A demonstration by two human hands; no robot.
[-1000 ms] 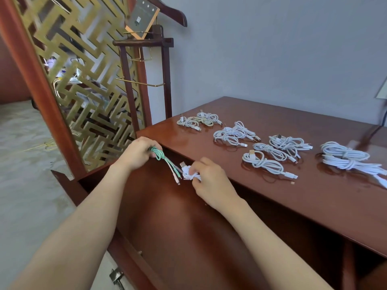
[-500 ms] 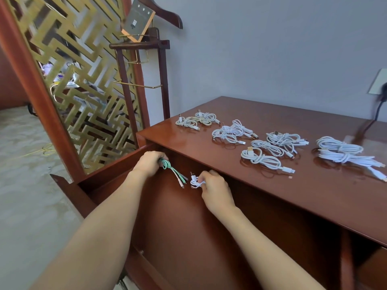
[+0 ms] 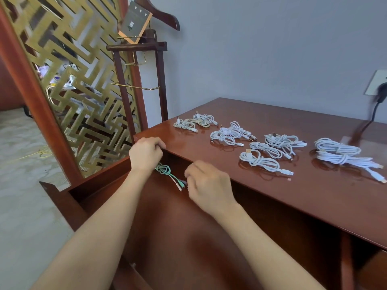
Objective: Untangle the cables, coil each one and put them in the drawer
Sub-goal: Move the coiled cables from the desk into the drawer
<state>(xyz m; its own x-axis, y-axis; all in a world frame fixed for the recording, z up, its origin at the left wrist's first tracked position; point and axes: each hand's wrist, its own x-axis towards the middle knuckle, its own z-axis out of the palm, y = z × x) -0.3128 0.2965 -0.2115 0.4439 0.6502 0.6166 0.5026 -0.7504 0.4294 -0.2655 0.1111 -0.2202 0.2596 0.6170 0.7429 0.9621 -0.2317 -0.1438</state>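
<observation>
A coiled green cable (image 3: 164, 170) lies in the open drawer (image 3: 167, 227), its plugs pointing right. My left hand (image 3: 145, 154) hovers just above it by the desk's corner, fingers loosely curled, with no finger visibly round the cable. My right hand (image 3: 209, 184) is over the drawer to the right of the plugs, fingers curled downward; whatever they hold is hidden, and the small white cable is not visible. Several coiled white cables (image 3: 259, 161) lie in bundles on the desk top (image 3: 314, 197).
A dark wooden valet stand (image 3: 138, 84) and a gold lattice screen (image 3: 69, 80) stand left of the desk. A wall socket with a black plug (image 3: 380, 88) is at the far right. The drawer's left wall (image 3: 98, 176) juts out over the floor.
Both hands moved deeper into the drawer. The green cable, gripped in my left fist before, now shows its coil below that hand. The small white cable in my right fingers is out of sight.
</observation>
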